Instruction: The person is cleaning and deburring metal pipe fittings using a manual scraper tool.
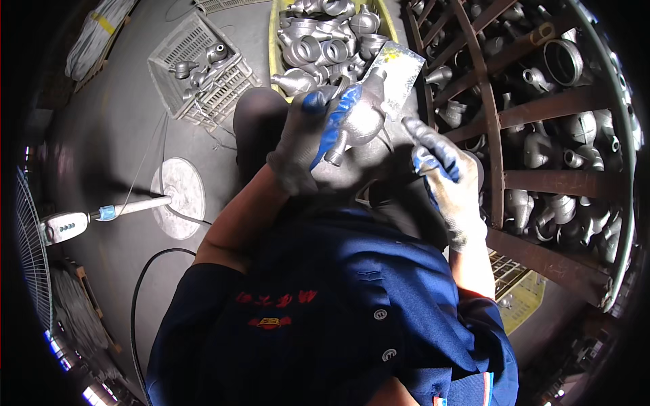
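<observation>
My left hand (pixel 318 128), in a grey knit glove with blue coating, is closed round a silvery metal pipe casting (pixel 366 122). The casting has a bulging round body, with one short pipe end pointing up and another toward me. To its right, apart from it, is my right hand (pixel 443 166), gloved the same way. Its lower fingers curl inward, and a long grey shape points up and left toward the casting. Whether that is a finger or a slim tool I cannot make out. A pale, speckled sheet-like piece (pixel 399 74) lies behind the casting.
Ahead stands a yellow crate (pixel 276 47) heaped with similar castings. A grey plastic crate (pixel 166 88) with several castings sits at the left. At the right is a rusty metal rack (pixel 482 88) full of castings. A standing fan (pixel 64 229) and cables are on the left.
</observation>
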{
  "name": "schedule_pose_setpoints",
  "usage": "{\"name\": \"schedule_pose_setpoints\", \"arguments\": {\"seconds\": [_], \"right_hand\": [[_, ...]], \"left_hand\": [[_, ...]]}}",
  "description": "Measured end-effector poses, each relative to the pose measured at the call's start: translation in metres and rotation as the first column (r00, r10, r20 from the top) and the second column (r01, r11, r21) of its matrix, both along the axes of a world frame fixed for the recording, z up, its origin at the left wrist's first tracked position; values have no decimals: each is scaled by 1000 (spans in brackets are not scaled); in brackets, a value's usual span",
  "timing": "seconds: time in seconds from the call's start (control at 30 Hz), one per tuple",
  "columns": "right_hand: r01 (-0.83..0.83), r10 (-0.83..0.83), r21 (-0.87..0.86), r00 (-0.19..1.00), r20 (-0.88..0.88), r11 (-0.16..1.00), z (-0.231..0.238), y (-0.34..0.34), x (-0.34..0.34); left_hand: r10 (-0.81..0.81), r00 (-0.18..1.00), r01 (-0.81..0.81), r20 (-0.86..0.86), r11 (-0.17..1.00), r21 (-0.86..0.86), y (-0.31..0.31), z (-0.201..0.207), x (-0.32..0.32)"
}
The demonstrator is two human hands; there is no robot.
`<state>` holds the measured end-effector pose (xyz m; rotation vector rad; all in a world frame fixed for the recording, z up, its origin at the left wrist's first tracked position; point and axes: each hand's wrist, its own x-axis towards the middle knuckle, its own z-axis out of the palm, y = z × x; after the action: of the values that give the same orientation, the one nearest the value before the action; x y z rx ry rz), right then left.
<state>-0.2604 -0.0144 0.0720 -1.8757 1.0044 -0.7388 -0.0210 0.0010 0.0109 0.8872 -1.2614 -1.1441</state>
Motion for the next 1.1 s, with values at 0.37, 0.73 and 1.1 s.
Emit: {"name": "schedule_pose_setpoints", "arguments": {"seconds": [0.37, 0.73, 1.1], "right_hand": [[166, -306, 421, 906, 291, 892, -31, -14, 46], [172, -226, 210, 935, 272, 962, -27, -18, 43], [129, -160, 137, 956, 245, 982, -3, 12, 6]], "left_hand": [[349, 765, -158, 541, 917, -367, 5, -21, -16], [264, 963, -248, -63, 950, 192, 9, -4, -45], [-77, 831, 135, -550, 989, 66, 20, 2, -29]]}}
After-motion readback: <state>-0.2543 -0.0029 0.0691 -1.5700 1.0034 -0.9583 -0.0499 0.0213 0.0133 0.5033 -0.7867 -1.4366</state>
